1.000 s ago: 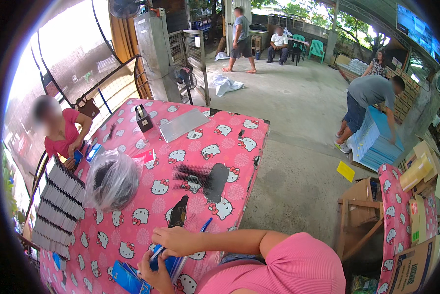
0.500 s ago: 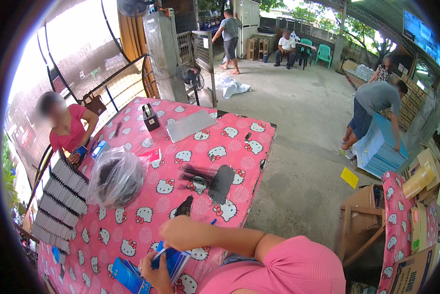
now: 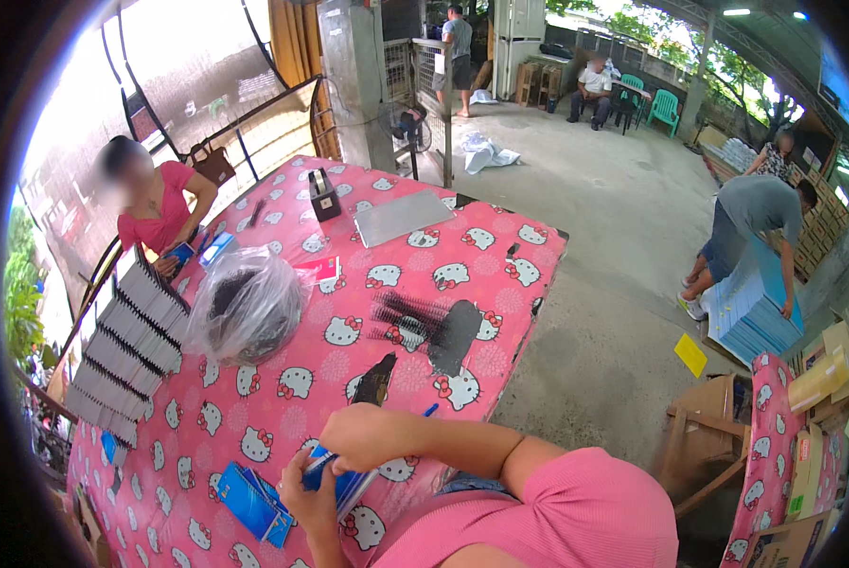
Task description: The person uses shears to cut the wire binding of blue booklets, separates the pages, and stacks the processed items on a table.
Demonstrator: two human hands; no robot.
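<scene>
At the near edge of the pink patterned table, my left hand [image 3: 309,494] is closed on a small blue-covered notebook [image 3: 352,485]. My right hand [image 3: 353,438] is bent over its upper edge with the fingers closed there. What the right fingertips pinch is mostly hidden. Left of my hands lies a loose pile of blue notebooks [image 3: 249,502]. Beyond my right hand are a dark pointed object [image 3: 377,379], a blue pen-like stick [image 3: 431,410], and a spread of black binding coils [image 3: 410,317] beside a black patch [image 3: 455,338].
A bulky clear plastic bag with black contents [image 3: 249,308] stands left of centre. Stacked coil-bound notebooks [image 3: 131,350] fill the left edge. A tape dispenser [image 3: 324,196] and a grey sheet [image 3: 404,219] lie at the back. A seated co-worker [image 3: 164,213] handles blue notebooks; another bends over a blue stack [image 3: 754,298].
My view has shifted, so the table sits further right and lower. My hands stay together at the notebook, the right hand lower and closer over it. The far walker has moved toward the gate.
</scene>
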